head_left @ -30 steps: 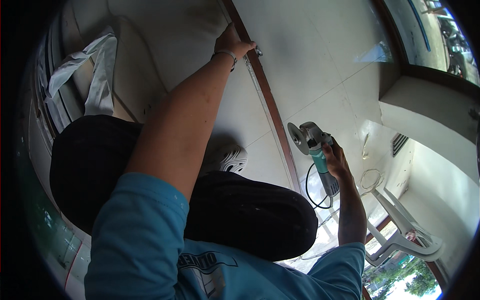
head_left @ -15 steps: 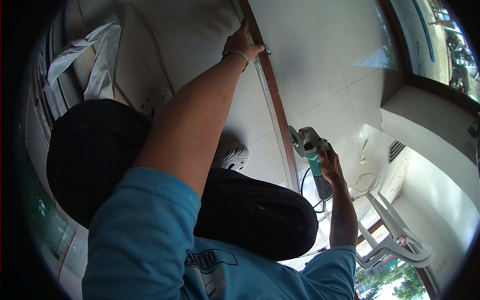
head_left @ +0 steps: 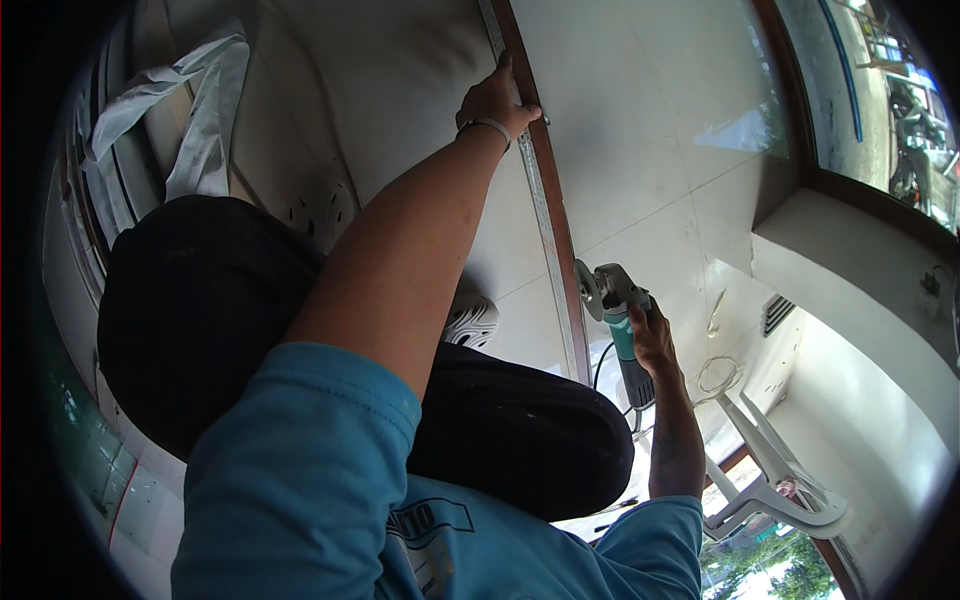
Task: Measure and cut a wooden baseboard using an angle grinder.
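Pale tiles [head_left: 640, 150] spread wide beneath the person, crossed by thin joint lines and bright with reflections. At upper right, a dark brown window frame [head_left: 880, 210] encloses an outdoor view with a blurred, dark, vehicle-like shape. Black-trousered knees [head_left: 515, 440] fill the middle below, and a blue shirt [head_left: 300, 450] covers the torso and upper arms. At lower right, a white plastic chair [head_left: 775, 507] shows at a slant, with a small pinkish thing against it, too small to identify. Running diagonally in front of the person is a long brown strip [head_left: 559, 225], a narrow pale metal strip [head_left: 540, 195] along its left side. Draped at upper left is a whitish sheet [head_left: 205, 140]. To the right of the brown strip's lower part is a green and grey angle grinder [head_left: 627, 345], its cord curving down behind it. Closed around its body is the right hand [head_left: 652, 338]; the left hand [head_left: 497, 108] grasps the brown strip higher up, thumb across it. Two holed clogs [head_left: 474, 322] sit near the knees. Beyond the grinder are a loop of pale cable [head_left: 718, 375] and a slatted vent [head_left: 778, 314]. The grinder's round disc [head_left: 588, 288] is right beside the brown strip; contact cannot be told.
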Available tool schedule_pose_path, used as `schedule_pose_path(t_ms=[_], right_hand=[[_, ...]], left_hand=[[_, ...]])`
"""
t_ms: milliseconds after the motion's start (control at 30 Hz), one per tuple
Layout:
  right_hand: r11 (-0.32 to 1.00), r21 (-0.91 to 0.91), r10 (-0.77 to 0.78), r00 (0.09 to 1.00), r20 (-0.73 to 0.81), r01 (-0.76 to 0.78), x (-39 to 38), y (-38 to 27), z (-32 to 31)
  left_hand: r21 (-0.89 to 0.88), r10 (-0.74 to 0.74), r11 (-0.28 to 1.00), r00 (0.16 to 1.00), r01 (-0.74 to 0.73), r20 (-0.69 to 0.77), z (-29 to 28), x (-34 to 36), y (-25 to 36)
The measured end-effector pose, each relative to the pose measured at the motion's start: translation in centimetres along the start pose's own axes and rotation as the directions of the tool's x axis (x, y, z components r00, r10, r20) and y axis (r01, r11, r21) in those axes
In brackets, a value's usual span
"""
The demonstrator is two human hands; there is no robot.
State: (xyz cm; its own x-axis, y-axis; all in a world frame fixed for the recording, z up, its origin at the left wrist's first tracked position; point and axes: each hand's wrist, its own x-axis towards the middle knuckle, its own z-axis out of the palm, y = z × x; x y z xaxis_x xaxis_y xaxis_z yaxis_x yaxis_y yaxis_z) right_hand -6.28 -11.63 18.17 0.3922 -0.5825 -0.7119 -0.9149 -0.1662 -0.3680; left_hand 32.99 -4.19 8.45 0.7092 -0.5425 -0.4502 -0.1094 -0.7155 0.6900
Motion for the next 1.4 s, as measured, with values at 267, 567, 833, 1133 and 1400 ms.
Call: schedule_pose_path(t_ms=[267,567,833,1133,1400], right_hand=[[1.0,-0.009,-0.005,1.0,-0.016,0.005,0.0,-2.1,-0.2],[1.0,0.003,0.012,0.998,-0.059,-0.012,0.7,-2.6,0.1],[1.0,0.011,0.017,0.997,-0.072,-0.017,0.6,-4.5,0.2],[1.0,0.023,0.013,0.996,-0.085,-0.011,1.0,-5.2,0.3],[0.999,0.01,0.04,0.996,-0.084,-0.04,1.4,-5.7,0.3]], left_hand=[[0.001,-0.073,0.997,0.995,0.073,0.061,-0.7,-0.5,0.8],[0.016,-0.031,0.999,0.999,0.031,0.026,-0.7,-0.5,0.5],[0.022,-0.065,0.998,0.997,0.064,0.049,-1.1,-0.6,0.6],[0.032,-0.058,0.998,0.997,0.057,0.049,-1.2,-0.7,0.6],[0.047,-0.07,0.997,0.995,0.067,0.069,-1.4,-0.5,0.5]])
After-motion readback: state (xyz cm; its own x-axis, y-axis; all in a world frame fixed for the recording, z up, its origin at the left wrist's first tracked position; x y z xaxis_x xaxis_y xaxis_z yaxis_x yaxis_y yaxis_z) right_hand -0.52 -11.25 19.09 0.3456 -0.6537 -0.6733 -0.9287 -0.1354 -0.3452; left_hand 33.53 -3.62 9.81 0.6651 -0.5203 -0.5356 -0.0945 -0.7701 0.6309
